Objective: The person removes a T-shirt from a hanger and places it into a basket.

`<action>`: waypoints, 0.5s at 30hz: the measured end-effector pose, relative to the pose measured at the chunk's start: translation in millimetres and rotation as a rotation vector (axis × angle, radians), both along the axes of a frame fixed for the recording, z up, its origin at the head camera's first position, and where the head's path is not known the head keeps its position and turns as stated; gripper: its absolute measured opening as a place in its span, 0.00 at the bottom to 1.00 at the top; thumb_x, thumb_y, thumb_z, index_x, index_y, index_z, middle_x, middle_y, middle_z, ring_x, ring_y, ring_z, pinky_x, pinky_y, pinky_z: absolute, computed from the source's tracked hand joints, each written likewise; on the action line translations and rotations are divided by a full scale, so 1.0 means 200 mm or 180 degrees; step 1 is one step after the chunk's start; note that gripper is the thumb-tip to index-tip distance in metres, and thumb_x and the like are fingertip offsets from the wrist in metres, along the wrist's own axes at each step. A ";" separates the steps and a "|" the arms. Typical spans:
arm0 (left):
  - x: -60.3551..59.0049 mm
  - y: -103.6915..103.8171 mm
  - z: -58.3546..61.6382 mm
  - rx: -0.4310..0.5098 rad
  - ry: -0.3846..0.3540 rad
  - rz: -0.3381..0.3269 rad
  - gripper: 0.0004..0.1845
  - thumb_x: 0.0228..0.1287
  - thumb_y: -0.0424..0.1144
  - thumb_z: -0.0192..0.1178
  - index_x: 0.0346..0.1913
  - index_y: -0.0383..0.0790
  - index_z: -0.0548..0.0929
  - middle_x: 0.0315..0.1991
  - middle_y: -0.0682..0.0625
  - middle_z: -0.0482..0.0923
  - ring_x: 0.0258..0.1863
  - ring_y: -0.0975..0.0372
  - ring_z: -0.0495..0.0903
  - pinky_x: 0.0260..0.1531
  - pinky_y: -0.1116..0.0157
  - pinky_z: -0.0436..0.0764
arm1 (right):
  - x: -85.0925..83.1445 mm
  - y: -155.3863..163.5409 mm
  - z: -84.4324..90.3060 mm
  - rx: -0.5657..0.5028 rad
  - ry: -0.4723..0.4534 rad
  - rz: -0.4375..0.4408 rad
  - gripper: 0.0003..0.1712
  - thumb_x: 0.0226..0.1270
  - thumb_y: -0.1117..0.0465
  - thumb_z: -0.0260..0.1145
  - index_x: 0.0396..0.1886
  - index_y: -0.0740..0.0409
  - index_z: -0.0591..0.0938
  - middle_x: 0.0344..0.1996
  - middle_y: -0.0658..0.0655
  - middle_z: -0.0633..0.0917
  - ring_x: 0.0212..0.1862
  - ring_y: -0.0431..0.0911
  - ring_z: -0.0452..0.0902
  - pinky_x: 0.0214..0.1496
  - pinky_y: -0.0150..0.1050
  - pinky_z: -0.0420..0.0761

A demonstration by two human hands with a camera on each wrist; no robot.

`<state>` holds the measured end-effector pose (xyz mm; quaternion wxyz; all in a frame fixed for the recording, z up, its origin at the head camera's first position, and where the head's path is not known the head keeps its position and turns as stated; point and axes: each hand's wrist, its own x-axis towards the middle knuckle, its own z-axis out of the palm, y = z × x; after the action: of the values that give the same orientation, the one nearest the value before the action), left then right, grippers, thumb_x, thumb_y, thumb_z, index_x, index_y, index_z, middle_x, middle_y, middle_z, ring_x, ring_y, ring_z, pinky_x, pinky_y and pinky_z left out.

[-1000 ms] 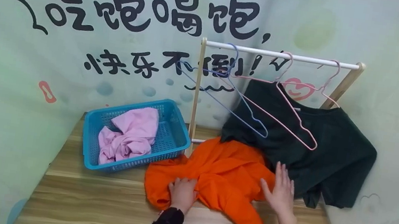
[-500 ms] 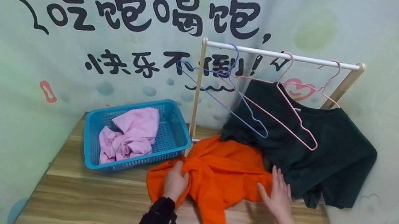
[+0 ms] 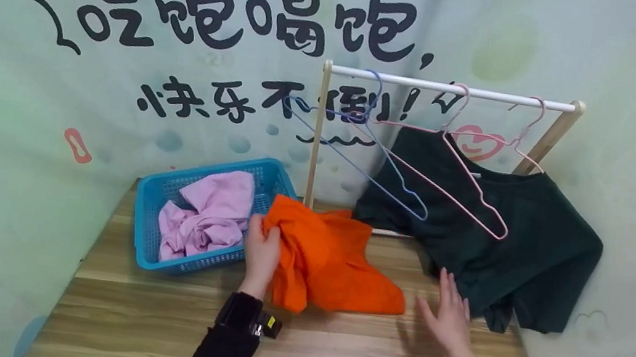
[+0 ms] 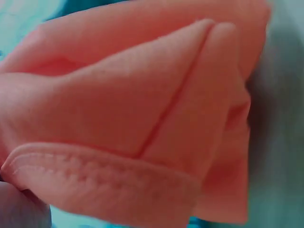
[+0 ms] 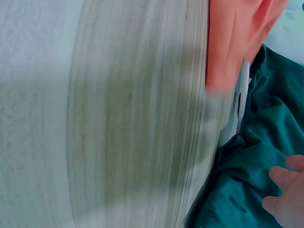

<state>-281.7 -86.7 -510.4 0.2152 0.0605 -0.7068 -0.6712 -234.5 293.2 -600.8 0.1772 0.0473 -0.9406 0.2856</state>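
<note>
My left hand (image 3: 262, 251) grips a bunched edge of an orange shirt (image 3: 325, 260), raised near the right side of the blue basket. Up close in the left wrist view, the shirt (image 4: 114, 99) looks salmon and folded, with a stitched band along its edge beside a fingertip (image 4: 23, 209). Its lower part droops to the right over the table. My right hand (image 3: 448, 318), fingers spread and holding nothing, is at the lower edge of a dark green shirt (image 3: 507, 249). The right wrist view has its fingers (image 5: 285, 178) over the green cloth (image 5: 251, 156).
A blue basket (image 3: 139, 234) with a pink garment (image 3: 217, 208) inside stands at the left of the wooden table (image 3: 343, 356). Behind, a rack (image 3: 424, 84) carries a blue hanger (image 3: 397, 165), a bare pink hanger (image 3: 482, 195) and another pink hanger (image 3: 535, 119) bearing the green shirt.
My left hand has moved up and left, lifting the orange shirt and drawing it away from the right hand toward the basket. The right hand has barely moved and no longer touches the orange cloth.
</note>
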 end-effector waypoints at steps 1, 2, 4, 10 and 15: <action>0.00 -0.01 0.05 0.0075 0.0085 0.0028 0.04 0.68 0.25 0.50 0.43 0.32 0.71 0.36 0.44 0.70 0.37 0.52 0.71 0.40 0.61 0.70 | 0.00 0.01 0.00 0.0002 0.0000 0.0001 0.45 0.66 0.55 0.67 0.75 0.68 0.58 0.70 0.78 0.60 0.66 0.74 0.60 0.65 0.74 0.51; 0.01 -0.03 0.09 0.0128 0.0161 0.0062 0.05 0.68 0.25 0.50 0.44 0.32 0.71 0.36 0.44 0.69 0.37 0.53 0.71 0.39 0.61 0.70 | 0.00 0.02 0.01 0.0004 -0.0011 0.0002 0.45 0.66 0.55 0.66 0.75 0.68 0.57 0.70 0.78 0.60 0.67 0.74 0.60 0.65 0.73 0.51; 0.01 -0.07 0.18 0.0245 0.0294 0.0167 0.06 0.69 0.25 0.49 0.45 0.32 0.71 0.36 0.44 0.68 0.36 0.54 0.70 0.38 0.62 0.68 | -0.01 0.04 0.02 -0.0011 -0.0051 0.0005 0.45 0.67 0.55 0.66 0.75 0.68 0.56 0.71 0.78 0.58 0.68 0.74 0.58 0.66 0.73 0.50; 0.02 -0.24 0.44 0.0388 0.0688 0.0624 0.09 0.69 0.24 0.48 0.50 0.31 0.70 0.41 0.43 0.69 0.41 0.56 0.71 0.43 0.64 0.69 | -0.02 0.12 0.08 -0.0029 0.0009 -0.0084 0.46 0.68 0.54 0.65 0.77 0.66 0.54 0.72 0.77 0.57 0.70 0.72 0.55 0.67 0.71 0.49; 0.02 -0.37 0.62 0.0385 0.0964 0.1043 0.11 0.70 0.25 0.49 0.54 0.31 0.69 0.48 0.44 0.72 0.47 0.57 0.73 0.49 0.65 0.72 | -0.02 0.19 0.16 -0.0067 0.0132 -0.0184 0.46 0.68 0.53 0.65 0.77 0.65 0.54 0.72 0.75 0.58 0.70 0.71 0.54 0.67 0.71 0.49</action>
<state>-278.1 -160.8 -386.2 0.4209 0.0859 -0.6056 -0.6699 -238.3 331.3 -569.0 0.2053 0.0241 -0.9347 0.2892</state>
